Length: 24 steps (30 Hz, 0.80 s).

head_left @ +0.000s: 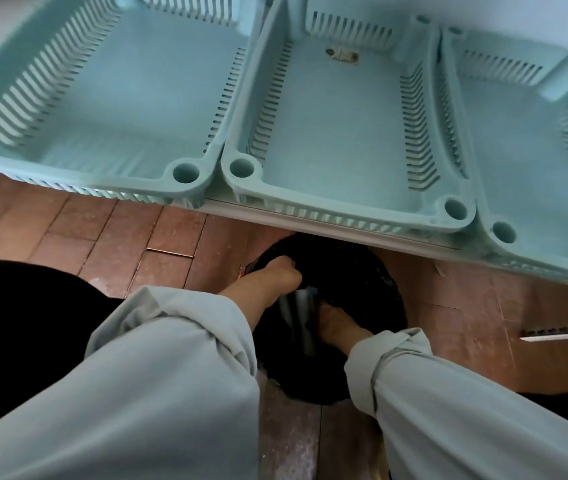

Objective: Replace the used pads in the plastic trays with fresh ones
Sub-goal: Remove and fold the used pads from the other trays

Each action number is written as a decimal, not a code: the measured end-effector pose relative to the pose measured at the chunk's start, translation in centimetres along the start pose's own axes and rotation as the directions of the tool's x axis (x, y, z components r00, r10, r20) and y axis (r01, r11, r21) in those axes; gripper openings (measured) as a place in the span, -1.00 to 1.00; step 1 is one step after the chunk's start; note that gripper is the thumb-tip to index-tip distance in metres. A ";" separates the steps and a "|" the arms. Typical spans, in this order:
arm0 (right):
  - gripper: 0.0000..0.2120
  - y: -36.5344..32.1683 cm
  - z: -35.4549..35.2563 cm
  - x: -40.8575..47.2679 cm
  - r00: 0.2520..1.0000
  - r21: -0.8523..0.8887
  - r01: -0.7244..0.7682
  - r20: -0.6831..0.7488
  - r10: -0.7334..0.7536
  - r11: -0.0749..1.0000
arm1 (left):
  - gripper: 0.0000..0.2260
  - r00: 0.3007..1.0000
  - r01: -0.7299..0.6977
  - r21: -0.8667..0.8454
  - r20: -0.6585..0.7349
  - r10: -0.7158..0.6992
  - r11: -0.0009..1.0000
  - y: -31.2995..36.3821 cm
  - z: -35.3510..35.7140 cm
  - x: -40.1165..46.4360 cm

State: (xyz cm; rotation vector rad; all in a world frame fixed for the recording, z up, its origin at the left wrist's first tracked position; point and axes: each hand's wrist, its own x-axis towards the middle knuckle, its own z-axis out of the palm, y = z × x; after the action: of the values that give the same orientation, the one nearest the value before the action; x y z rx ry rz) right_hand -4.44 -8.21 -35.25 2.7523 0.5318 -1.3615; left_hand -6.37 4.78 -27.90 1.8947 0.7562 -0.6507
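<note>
Two hands low in the bin: our left hand [277, 275] has its fingers curled over the far-left rim of the black bag [372, 271], gripping the liner. Our right hand [332, 325] is pushed into the mouth just right of it; fingertips are hidden inside, so we cannot tell how they lie. Between the hands sits something grey and shiny [298, 308], long axis running near to far — possibly a used pad going in, but too dark to confirm. Which hand holds it, if either, is unclear.

Bin sits on the brown tile floor [119, 237], partly tucked under the table edge [327, 226].

Further off, three pale green trays side by side: left tray [185, 174], middle tray [241, 168], right tray [504, 233]. All look bare, no pads. Small brown-white scrap [342, 56] at the far end of the middle one.

No fresh pads in view. We judge removal done; next move is up and away from the bin, with the table lip overhead the one obstruction.
</note>
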 end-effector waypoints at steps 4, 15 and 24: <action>-0.58 0.1 -0.8 -1.3 0.995 0.018 0.042 -0.094 -0.040 0.999 | -0.60 1.000 -0.024 0.026 -0.012 0.024 0.999 -0.2 0.1 -0.1; -0.63 5.2 -8.4 -7.0 0.849 0.079 0.021 -0.528 0.024 0.997 | -0.55 0.981 -0.172 0.084 -0.076 0.178 0.982 0.7 1.1 -1.7; -0.65 7.1 -6.9 -7.9 0.924 0.209 -0.122 -0.334 0.188 0.970 | -0.53 0.964 -0.211 0.159 -0.131 0.233 0.964 0.4 1.9 -2.8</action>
State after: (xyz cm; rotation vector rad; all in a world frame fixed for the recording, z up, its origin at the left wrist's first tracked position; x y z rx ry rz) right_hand -1.36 -15.97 -25.81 3.1311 0.1918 -0.9305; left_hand -8.22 2.31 -26.42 2.1418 0.5891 -0.4356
